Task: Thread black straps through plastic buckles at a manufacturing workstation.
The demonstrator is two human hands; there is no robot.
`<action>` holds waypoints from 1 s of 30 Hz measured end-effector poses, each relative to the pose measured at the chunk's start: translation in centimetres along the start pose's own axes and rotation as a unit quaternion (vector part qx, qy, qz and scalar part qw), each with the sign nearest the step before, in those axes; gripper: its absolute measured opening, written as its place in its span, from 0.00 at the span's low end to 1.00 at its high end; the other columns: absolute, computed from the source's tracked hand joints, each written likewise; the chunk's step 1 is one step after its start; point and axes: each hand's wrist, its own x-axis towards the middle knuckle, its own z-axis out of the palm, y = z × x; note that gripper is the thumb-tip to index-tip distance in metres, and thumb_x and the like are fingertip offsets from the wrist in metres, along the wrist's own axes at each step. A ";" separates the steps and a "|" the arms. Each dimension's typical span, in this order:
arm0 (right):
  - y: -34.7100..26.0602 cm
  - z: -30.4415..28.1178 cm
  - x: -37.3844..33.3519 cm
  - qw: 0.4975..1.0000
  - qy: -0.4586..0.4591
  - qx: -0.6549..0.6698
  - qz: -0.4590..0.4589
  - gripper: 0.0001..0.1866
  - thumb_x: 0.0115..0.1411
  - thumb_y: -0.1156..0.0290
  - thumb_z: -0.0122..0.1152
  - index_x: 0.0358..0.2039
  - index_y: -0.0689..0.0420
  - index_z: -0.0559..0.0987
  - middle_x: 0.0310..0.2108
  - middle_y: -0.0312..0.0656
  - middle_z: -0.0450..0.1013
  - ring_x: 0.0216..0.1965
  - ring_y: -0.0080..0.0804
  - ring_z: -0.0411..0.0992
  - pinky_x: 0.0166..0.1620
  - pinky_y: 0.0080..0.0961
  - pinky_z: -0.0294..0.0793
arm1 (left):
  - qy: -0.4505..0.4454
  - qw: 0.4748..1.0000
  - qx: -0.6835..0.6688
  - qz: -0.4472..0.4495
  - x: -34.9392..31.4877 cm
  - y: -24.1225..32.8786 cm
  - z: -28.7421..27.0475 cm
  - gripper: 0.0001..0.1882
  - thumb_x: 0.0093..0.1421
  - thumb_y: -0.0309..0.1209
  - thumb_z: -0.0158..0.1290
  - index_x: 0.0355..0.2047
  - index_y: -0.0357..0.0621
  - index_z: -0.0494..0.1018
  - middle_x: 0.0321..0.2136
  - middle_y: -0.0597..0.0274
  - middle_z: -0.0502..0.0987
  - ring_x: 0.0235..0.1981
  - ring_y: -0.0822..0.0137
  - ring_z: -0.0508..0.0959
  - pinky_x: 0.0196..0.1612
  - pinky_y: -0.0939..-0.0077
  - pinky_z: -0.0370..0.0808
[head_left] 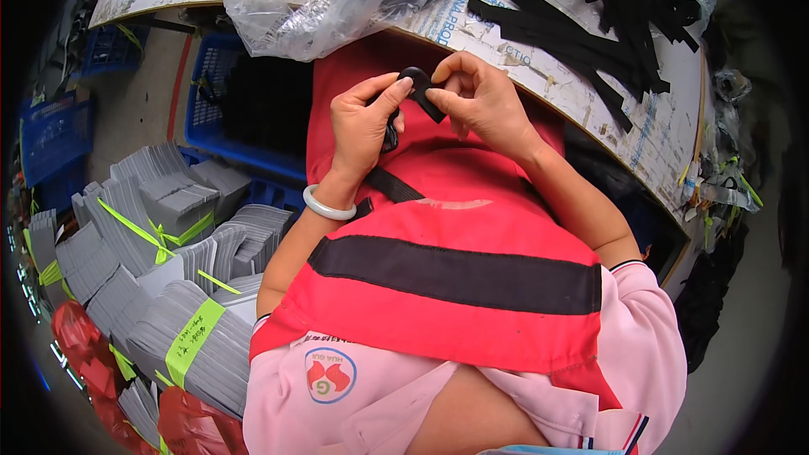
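Note:
A short, folded black strap [417,84] is held up in front of my red apron, its upper end rounded. My left hand [361,122] pinches it between thumb and index finger. From the right, my right hand [489,109] has its fingertips closed on the strap's edge. Another dark, shiny piece [389,136] hangs beneath my left palm; its kind cannot be made out. A black band [393,184] lies over the apron [455,282] below my left wrist, which wears a pale bangle.
A worn worktable [581,67] ahead carries clear plastic bags [312,4] and a heap of black strips [581,42]. Left of me, grey sheet bundles [177,329] tied with yellow-green bands are stacked beside red bags [198,421]. A blue crate [202,131] holds dark material.

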 end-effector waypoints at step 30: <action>3.2 -9.2 6.2 0.740 0.288 -0.529 -0.299 0.11 0.53 0.69 0.63 0.38 0.55 0.80 0.39 0.38 0.74 0.43 0.38 0.71 0.49 0.32 0.70 | -0.014 0.963 -0.262 -0.055 -2.1 2.5 -13.0 0.21 0.68 0.29 0.46 0.60 0.38 0.63 0.48 0.55 0.73 0.47 0.63 0.76 0.44 0.71 0.79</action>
